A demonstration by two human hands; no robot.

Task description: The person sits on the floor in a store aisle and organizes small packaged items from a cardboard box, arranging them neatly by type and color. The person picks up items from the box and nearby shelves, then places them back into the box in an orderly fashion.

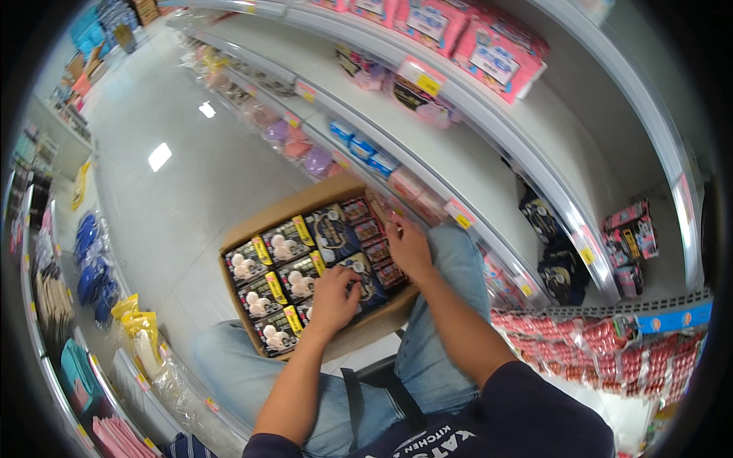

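Note:
An open cardboard box (298,200) sits between my knees, packed with small packages. Black boxes with yellow strips (286,243) fill its left part. Dark blue packs (332,232) lie in the middle, and small pink-and-black packages (366,229) form a column along the right. My left hand (338,297) rests with bent fingers over the lower dark blue pack; its fingertips are partly hidden, so I cannot tell if it grips anything. At the box's right wall is my right hand (405,243), fingers bent near the raised flap (377,209); its hold is unclear.
A multi-tier store shelf (458,143) with pink packs (487,51), blue boxes (361,147) and dark packs (561,275) runs along the right. Red packages (607,349) hang at the lower right. On the left are shelves with yellow packs (137,329) beside the tiled aisle floor (172,200).

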